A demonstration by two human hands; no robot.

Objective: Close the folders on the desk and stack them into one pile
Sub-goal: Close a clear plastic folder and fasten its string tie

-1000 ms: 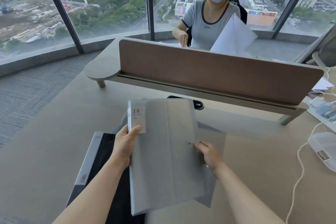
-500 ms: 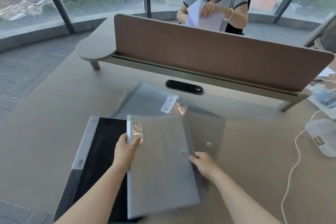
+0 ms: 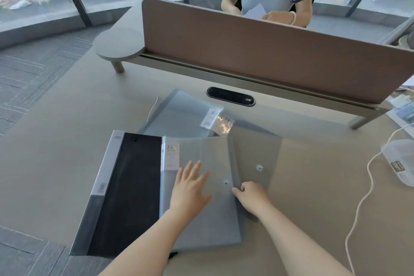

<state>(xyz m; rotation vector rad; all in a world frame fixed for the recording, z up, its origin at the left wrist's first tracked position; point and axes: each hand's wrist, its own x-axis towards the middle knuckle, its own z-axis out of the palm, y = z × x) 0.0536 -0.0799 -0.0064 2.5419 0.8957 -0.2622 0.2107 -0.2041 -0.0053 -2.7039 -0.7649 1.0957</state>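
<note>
A translucent grey snap-button folder lies flat on the desk, its left edge over a black folder with a grey spine. My left hand rests flat on it with fingers spread. My right hand has its fingers curled at the folder's right edge, just below the snap button. A second grey snap folder lies beneath, sticking out to the right. A third translucent folder with a white label lies behind, tilted.
A brown divider panel crosses the desk behind the folders, with a black cable port in front of it. A white cable and a clear plastic box lie at the right. A person sits beyond the divider.
The grey folder went from held up in both hands to lying flat on the pile. My left hand let go of its corner and now presses flat on top.
</note>
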